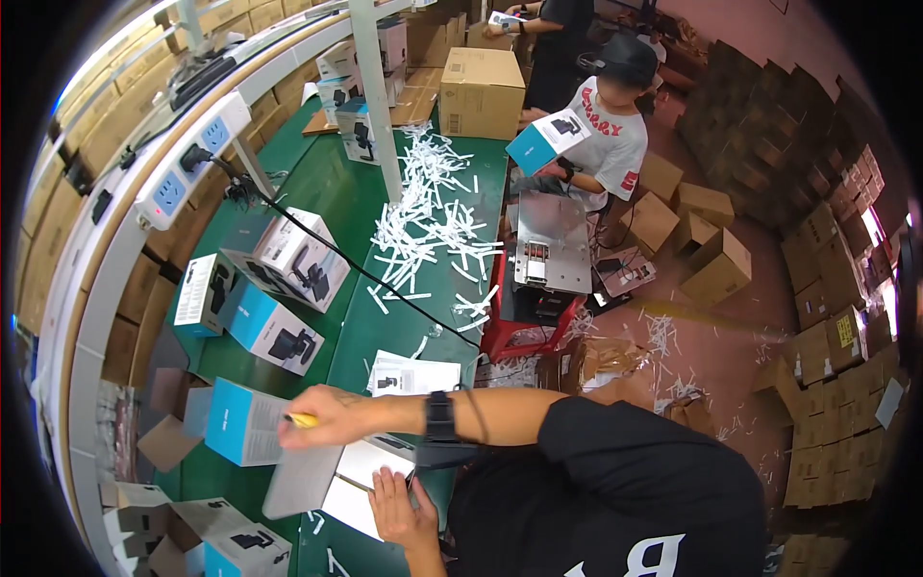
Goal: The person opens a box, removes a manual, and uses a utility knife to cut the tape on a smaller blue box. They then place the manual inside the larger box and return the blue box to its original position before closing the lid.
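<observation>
My right hand (327, 415), with a black band on its wrist, is closed around a short yellow tool (302, 420); I cannot make out its working end. It is above a grey flat panel (298, 486) and beside a blue-and-white box (236, 423). My left hand (399, 510) lies with its fingers stretched out on a white flat-sided item (351, 505), which looks like a carton or its flaps. My forearm partly hides this area. A printed white sheet (413, 373) lies just beyond my right forearm.
Printed product boxes (279, 327) stand along the left of the green table (356, 337). White paper strips (423, 212) are heaped farther back. A black cable (356, 264) hangs across the table from a power strip (192, 159). Beyond a metal machine (553, 240), a co-worker holds a box (548, 139).
</observation>
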### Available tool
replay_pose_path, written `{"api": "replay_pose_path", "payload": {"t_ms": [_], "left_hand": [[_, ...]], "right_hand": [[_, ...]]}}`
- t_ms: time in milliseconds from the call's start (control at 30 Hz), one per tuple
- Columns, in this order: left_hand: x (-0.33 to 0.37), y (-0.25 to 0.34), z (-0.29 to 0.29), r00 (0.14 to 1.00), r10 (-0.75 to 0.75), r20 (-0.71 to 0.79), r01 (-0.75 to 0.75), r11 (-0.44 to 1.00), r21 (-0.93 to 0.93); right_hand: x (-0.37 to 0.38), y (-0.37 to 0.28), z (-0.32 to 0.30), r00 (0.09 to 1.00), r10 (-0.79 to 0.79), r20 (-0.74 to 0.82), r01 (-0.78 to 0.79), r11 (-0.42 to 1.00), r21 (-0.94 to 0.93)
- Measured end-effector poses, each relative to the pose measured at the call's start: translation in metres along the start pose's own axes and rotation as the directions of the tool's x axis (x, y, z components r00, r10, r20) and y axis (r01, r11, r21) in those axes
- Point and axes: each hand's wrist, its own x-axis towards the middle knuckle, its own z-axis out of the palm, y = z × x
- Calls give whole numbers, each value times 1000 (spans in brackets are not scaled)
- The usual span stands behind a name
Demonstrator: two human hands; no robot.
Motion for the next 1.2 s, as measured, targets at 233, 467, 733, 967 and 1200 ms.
{"api": "replay_pose_path", "payload": {"t_ms": [233,467,733,967,1200], "left_hand": [[-15,-25,-34,586,-679,442,370,-261,-892],[-5,-7,-44,638,-734,235,480,141,-866],[0,35,-9,624,-774,111,519,304,-799],[12,42,-22,662,-742,107,494,325,-806],[12,45,-15,714,-682,161,522,365,-771]], "right_hand": [[-125,-36,-9,946,-289,147,313,933,-176],[-161,-59,2,994,25,-102,-66,905,-421],[-170,-53,-11,954,251,-161,-284,931,-229],[-164,-58,4,906,421,-32,-422,907,-12],[-166,-28,27,775,626,85,-532,574,623]]}}
